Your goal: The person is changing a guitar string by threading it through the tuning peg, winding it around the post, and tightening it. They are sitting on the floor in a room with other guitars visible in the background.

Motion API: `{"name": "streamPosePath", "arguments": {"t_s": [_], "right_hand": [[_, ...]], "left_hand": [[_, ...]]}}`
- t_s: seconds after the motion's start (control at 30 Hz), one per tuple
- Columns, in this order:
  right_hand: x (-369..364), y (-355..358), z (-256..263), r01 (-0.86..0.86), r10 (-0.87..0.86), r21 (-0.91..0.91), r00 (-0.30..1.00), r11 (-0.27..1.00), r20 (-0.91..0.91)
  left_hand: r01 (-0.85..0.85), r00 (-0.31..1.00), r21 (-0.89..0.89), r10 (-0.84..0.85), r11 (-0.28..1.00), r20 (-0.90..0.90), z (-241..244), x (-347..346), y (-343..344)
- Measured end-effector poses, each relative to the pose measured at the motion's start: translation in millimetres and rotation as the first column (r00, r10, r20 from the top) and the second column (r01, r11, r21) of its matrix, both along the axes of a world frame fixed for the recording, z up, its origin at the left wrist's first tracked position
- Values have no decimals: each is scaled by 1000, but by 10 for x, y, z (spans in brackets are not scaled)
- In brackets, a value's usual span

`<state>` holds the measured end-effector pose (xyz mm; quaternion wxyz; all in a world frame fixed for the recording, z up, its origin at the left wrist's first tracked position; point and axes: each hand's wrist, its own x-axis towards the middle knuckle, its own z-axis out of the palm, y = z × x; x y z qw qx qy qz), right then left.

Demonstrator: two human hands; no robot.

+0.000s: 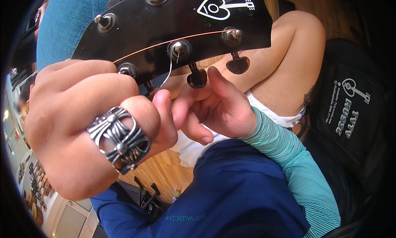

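Across the top lies the black guitar headstock (148, 24) with a white heart-and-key emblem (225, 8). My left hand (83, 123), wearing a wide silver ring (120, 140), is a fist below its left end. A thin silver string (170, 67) runs from the middle lower tuning post (178, 49) down to my left thumb tip; its far end is hidden. A copper-coloured string (173, 41) goes from the right lower post (233, 35) under my left fist. My right hand (216, 111) has its thumb raised beside a dark tuner button (197, 78), its curled index finger touching my left thumb.
Blue fabric (62, 30) lies behind the headstock. A black bag (349, 114) bearing white writing is at the right, beside my bare leg (294, 52). Black metal stand parts (148, 194) and a small bottle (176, 195) are on the wooden floor (167, 166).
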<state>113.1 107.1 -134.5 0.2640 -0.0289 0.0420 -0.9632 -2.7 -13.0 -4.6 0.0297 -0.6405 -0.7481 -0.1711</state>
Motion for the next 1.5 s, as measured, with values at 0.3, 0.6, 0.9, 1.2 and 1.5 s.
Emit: {"name": "streamPosePath", "arguments": {"t_s": [0.3,0.6,0.9,1.2,1.5], "right_hand": [[-111,-7,280,35,-35,285,999,958,-2],[-33,-134,68,517,-421,799,827,307,-373],[-32,97,96,192,-131,587,981,787,-145],[-50,-114,196,431,-456,686,875,586,-161],[-3,29,22,119,-51,482,987,868,-153]], "left_hand": [[34,998,-70,-30,997,55,45,-23,-8],[-3,997,-63,-2,998,-82,22,27,72],[-4,1000,-12,4,1000,3,-17,14,-12],[0,999,4,0,1000,-33,-20,21,16],[31,999,-57,-32,998,-6,24,-7,8]]}}
